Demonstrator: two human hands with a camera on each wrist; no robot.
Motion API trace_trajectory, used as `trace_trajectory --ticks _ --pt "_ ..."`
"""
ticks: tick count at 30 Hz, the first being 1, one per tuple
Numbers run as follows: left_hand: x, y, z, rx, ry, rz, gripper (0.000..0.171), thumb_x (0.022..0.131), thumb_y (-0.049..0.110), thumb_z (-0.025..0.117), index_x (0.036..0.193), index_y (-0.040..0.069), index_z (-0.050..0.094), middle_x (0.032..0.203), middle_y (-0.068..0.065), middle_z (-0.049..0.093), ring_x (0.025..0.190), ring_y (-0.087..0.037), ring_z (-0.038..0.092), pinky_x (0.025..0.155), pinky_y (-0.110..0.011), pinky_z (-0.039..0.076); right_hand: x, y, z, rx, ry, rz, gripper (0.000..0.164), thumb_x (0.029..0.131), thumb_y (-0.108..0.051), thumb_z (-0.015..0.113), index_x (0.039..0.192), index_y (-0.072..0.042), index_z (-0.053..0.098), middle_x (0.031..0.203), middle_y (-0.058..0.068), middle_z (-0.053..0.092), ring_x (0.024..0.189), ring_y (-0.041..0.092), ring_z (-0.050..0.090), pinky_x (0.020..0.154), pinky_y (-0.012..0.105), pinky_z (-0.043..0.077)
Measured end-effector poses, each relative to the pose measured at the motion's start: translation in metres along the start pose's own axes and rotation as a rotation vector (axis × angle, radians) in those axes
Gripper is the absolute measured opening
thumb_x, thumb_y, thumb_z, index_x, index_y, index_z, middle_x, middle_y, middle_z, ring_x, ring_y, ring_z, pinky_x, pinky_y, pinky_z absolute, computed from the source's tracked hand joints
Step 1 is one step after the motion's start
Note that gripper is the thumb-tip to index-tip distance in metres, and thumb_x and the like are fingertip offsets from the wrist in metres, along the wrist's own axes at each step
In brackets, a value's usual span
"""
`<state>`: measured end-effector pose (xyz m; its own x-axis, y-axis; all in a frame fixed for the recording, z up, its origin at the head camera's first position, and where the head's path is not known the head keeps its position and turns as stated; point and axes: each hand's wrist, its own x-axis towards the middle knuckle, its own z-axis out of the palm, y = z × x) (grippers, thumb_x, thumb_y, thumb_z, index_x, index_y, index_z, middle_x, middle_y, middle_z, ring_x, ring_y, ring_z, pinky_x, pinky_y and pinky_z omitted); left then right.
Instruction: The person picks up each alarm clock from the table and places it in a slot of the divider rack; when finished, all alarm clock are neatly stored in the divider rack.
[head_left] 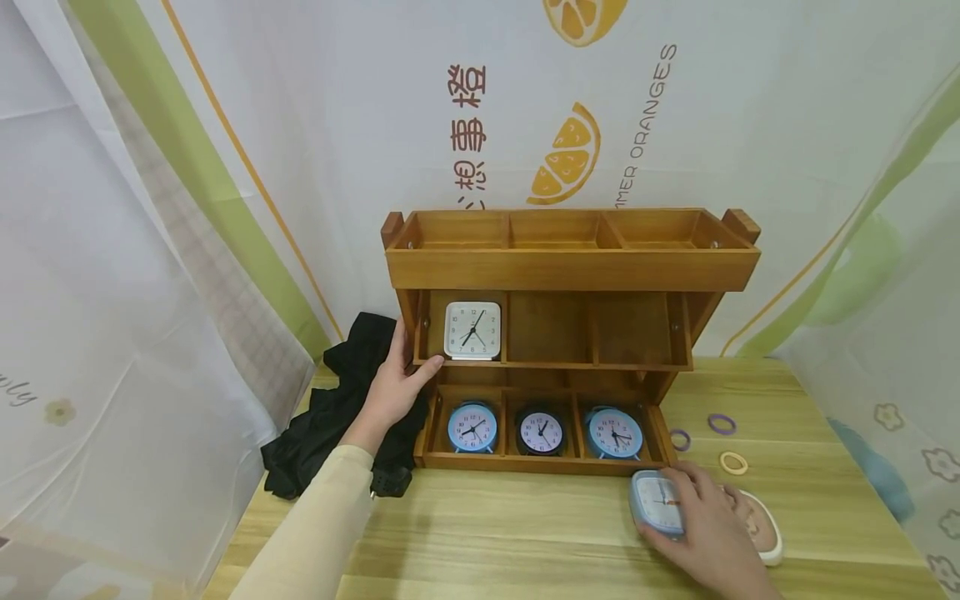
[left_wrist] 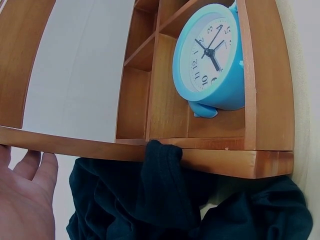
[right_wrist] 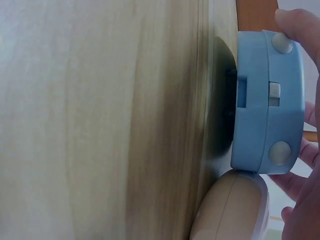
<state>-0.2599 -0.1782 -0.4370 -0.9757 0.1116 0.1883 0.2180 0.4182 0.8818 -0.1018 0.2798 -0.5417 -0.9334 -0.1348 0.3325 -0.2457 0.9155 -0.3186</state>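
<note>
My left hand (head_left: 388, 390) holds the left side of a wooden shelf rack (head_left: 570, 271), thumb at its front edge; in the left wrist view fingertips meet the wood. A blue square alarm clock (head_left: 656, 502) is gripped by my right hand (head_left: 708, 525), its face turned up. The right wrist view shows the clock's edge (right_wrist: 267, 102) over a dark shadow. A white square clock (head_left: 472, 331) stands in the middle tier's left compartment. Along the bottom tier sit a blue round clock (head_left: 472, 427), a black round clock (head_left: 540, 432) and another blue round clock (head_left: 614, 433).
Black cloth (head_left: 341, 408) lies left of the rack. A brown-and-white rounded object (head_left: 765, 529) lies beside my right hand, partly hidden. Purple rings (head_left: 722, 424) and a yellow ring (head_left: 733, 463) rest on the wooden table (head_left: 487, 533). A printed curtain (head_left: 337, 125) hangs behind.
</note>
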Motion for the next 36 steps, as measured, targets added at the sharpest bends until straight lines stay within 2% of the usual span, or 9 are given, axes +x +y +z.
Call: trace_trajectory --ticks 4,8,14,21,25,30,36 --pt "-0.001 0.000 0.000 0.000 0.001 -0.003 0.100 0.103 0.040 0.067 0.169 0.029 -0.008 0.175 -0.005 0.007 0.158 -0.033 0.022 0.121 -0.053 0.032 -0.002 0.001 0.000 -0.010 -0.028 0.026 0.087 0.068 -0.064 0.091 0.131 -0.012 0.061 0.134 0.020 0.052 0.112 0.041 0.058 0.091 0.069 0.029" --pt "-0.001 0.000 0.000 0.000 0.001 0.001 0.100 0.103 0.040 0.067 0.168 0.029 -0.008 0.175 -0.006 0.008 0.158 -0.034 0.022 0.121 -0.054 0.032 -0.006 0.002 0.004 -0.019 -0.052 0.013 0.092 0.067 -0.068 0.089 0.138 -0.016 0.060 0.133 0.020 0.052 0.109 0.042 0.057 0.086 0.068 0.028" --pt "0.000 0.000 0.000 -0.005 0.003 0.006 0.098 0.103 0.040 0.067 0.168 0.032 -0.007 0.175 -0.004 0.009 0.158 -0.032 0.022 0.121 -0.053 0.033 -0.013 -0.002 0.005 -0.032 -0.076 -0.008 0.098 0.067 -0.074 0.086 0.145 -0.021 0.057 0.136 0.019 0.056 0.114 0.044 0.057 0.080 0.069 0.032" --pt "-0.001 0.000 0.000 -0.008 0.000 0.018 0.098 0.103 0.039 0.067 0.168 0.034 -0.006 0.175 -0.005 0.011 0.158 -0.033 0.021 0.121 -0.054 0.032 -0.014 -0.005 0.006 -0.056 -0.095 -0.017 0.109 0.062 -0.084 0.081 0.147 -0.022 0.055 0.139 0.014 0.056 0.118 0.040 0.057 0.081 0.066 0.038" --pt "-0.001 0.000 0.000 0.003 0.004 0.018 0.098 0.103 0.040 0.068 0.168 0.036 -0.006 0.174 -0.006 0.013 0.157 -0.032 0.024 0.121 -0.053 0.033 -0.014 -0.006 0.005 -0.048 -0.093 -0.020 0.106 0.061 -0.083 0.083 0.144 -0.022 0.057 0.136 0.014 0.057 0.116 0.041 0.057 0.081 0.066 0.038" --pt "-0.001 0.000 0.000 0.016 0.009 0.020 0.099 0.103 0.039 0.067 0.168 0.036 -0.007 0.174 -0.008 0.015 0.157 -0.033 0.026 0.120 -0.053 0.034 -0.008 -0.009 0.003 -0.048 -0.041 -0.032 0.105 0.058 -0.075 0.090 0.142 -0.021 0.058 0.133 0.017 0.058 0.112 0.043 0.056 0.084 0.066 0.035" --pt "-0.001 -0.001 0.000 0.017 0.009 0.014 0.099 0.103 0.040 0.068 0.168 0.036 -0.007 0.174 -0.006 0.013 0.157 -0.033 0.025 0.121 -0.053 0.033 0.014 -0.022 -0.009 -0.015 0.108 -0.101 0.108 0.051 -0.065 0.097 0.143 -0.022 0.059 0.135 0.019 0.056 0.107 0.047 0.055 0.083 0.066 0.036"
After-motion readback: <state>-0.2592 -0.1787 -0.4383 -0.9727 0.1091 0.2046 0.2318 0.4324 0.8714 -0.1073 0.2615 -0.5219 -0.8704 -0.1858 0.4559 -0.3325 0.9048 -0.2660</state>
